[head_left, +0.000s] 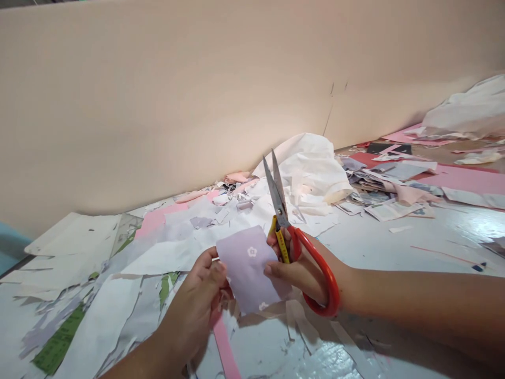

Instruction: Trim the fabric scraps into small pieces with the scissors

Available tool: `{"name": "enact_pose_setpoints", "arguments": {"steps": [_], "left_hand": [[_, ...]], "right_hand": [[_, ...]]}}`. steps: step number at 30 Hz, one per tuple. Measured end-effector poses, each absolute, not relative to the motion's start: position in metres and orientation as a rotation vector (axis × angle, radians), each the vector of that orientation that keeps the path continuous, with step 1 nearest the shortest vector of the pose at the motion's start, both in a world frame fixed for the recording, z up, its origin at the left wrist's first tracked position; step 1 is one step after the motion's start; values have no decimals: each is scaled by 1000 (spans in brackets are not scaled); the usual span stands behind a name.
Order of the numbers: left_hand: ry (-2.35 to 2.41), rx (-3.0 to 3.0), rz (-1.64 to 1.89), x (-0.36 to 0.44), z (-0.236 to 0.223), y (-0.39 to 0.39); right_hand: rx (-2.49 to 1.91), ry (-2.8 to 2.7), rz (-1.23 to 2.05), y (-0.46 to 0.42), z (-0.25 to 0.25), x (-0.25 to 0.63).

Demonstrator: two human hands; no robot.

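A small lavender piece of cloth or paper [246,281] with white flower prints is stretched between my hands. My left hand [203,295] is closed on its left edge, thumb in front. My right hand [303,268] pinches the right edge with its thumb and also carries red-handled scissors [280,210]. The scissor blades point up, slightly parted and away from the piece. Tucked among the right fingers is a yellow strip with dark marks [282,245], like a measuring tape. Below my hands hangs or lies a pink strip [224,345]; its upper end is hidden.
Pale scraps [102,321] and green pieces [59,342] cover the left of the shiny table [394,258]. A white crumpled heap [315,163] rests near the beige wall [197,95]. Stacked cut pieces [386,184] and pink sheets [465,181] lie at right.
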State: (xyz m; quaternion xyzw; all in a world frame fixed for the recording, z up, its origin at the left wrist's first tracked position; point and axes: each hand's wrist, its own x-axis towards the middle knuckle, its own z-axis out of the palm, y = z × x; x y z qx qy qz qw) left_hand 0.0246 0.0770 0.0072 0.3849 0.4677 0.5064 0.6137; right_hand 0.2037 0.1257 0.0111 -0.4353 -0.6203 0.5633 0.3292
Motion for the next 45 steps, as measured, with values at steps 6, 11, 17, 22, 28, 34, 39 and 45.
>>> {"name": "enact_pose_setpoints", "arguments": {"steps": [6, 11, 17, 22, 28, 34, 39, 45], "left_hand": [[1063, 808, 1132, 25, -1, 82], [994, 811, 1075, 26, 0, 82], [1304, 945, 1226, 29, 1, 77], [1346, 1323, 1027, 32, -1, 73], [1204, 1368, 958, 32, 1, 66], [1143, 1190, 1000, 36, 5, 63], [1142, 1204, 998, 36, 8, 62], [1176, 1307, 973, 35, 8, 64]], "right_hand": [[-842, -1428, 1811, 123, 7, 198], [-740, -1292, 1903, 129, -5, 197], [-732, -1258, 1946, 127, -1, 195], [-641, -1340, 1938, 126, -1, 193], [-696, -1417, 1918, 123, -2, 190], [-656, -1440, 1907, 118, -2, 188], [-665, -1462, 1897, 115, -4, 188], [-754, -1549, 1822, 111, 5, 188]]}}
